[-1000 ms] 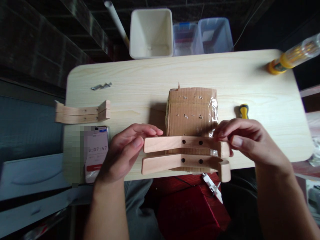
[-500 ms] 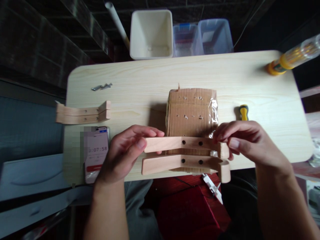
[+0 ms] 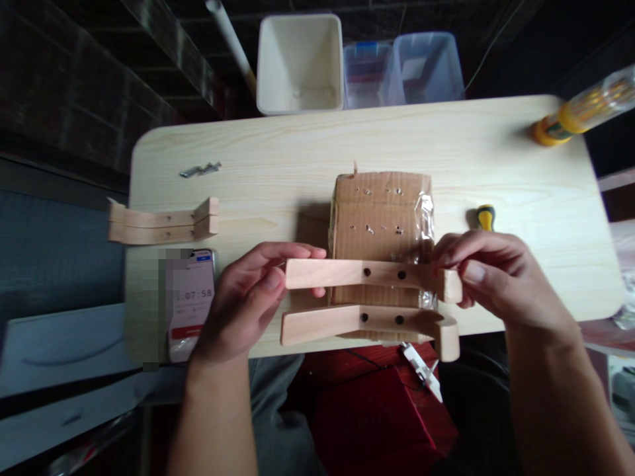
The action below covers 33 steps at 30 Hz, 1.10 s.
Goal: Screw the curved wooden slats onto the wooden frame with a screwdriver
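Left fingers point(image 3: 272, 280) and right fingers point(image 3: 475, 272) grasp opposite ends of upper hook point(image 3: 337, 273), above carton point(image 3: 380, 211). Lower hook point(image 3: 327, 323) nearby. Clear tube point(image 3: 592, 100), on tabletop point(image 3: 268, 158), contains yellow items. White bin point(image 3: 299, 63) stands beyond.

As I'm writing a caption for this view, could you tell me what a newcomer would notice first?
Probably the upper wooden hook, held between the left hand and right hand above a similar lower hook. Behind them, a hole-punched cardboard box stands out mid-table.
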{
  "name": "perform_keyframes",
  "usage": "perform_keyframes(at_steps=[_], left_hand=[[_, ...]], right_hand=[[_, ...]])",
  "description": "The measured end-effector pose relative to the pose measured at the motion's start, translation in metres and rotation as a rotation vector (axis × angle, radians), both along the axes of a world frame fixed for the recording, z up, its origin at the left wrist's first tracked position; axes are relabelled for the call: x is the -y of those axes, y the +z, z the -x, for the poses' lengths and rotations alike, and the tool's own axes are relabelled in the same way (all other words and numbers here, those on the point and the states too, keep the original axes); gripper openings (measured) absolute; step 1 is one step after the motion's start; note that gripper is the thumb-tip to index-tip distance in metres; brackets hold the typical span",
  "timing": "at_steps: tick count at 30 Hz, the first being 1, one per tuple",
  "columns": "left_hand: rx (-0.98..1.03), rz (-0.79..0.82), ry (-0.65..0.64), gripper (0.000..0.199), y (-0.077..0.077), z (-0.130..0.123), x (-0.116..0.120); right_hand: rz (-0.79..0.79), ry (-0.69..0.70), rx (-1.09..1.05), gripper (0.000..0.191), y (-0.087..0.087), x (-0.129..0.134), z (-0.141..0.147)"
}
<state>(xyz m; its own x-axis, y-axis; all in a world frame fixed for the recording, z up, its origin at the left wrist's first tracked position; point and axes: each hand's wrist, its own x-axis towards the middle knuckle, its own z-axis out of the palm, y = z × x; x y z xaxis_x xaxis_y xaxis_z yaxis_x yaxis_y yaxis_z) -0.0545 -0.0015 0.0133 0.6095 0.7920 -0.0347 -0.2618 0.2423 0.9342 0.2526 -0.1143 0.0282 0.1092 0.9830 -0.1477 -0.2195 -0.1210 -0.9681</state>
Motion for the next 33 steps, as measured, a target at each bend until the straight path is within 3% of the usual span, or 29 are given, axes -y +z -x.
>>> perform_keyframes(at_steps=[5,9,16,19,22,27,33], left_hand=[[-0.011,0.014,0.124,0.033,-0.002,-0.010,0.000],[-0.054,0.015,0.147,0.034,0.000,-0.012,0.000],[-0.037,0.026,0.104,0.033,-0.002,-0.006,0.001],[-0.052,0.046,0.074,0.033,-0.001,0.000,0.001],[-0.046,0.058,0.042,0.030,0.002,0.003,0.001],[-0.065,0.062,-0.013,0.021,0.010,0.002,-0.001],[-0.127,0.075,0.019,0.021,0.014,0.000,-0.001]], right_hand=[[-0.067,-0.051,-0.012,0.025,-0.006,0.001,-0.002],[-0.035,-0.084,0.013,0.025,-0.007,0.000,-0.001],[-0.028,-0.079,0.006,0.021,-0.007,0.001,-0.001],[-0.003,-0.007,-0.002,0.020,-0.003,0.001,-0.001],[0.020,0.066,0.006,0.016,0.002,0.001,-0.001],[0.021,0.069,0.018,0.014,0.007,0.000,0.001],[0.001,0.105,0.074,0.012,0.006,0.000,-0.001]])
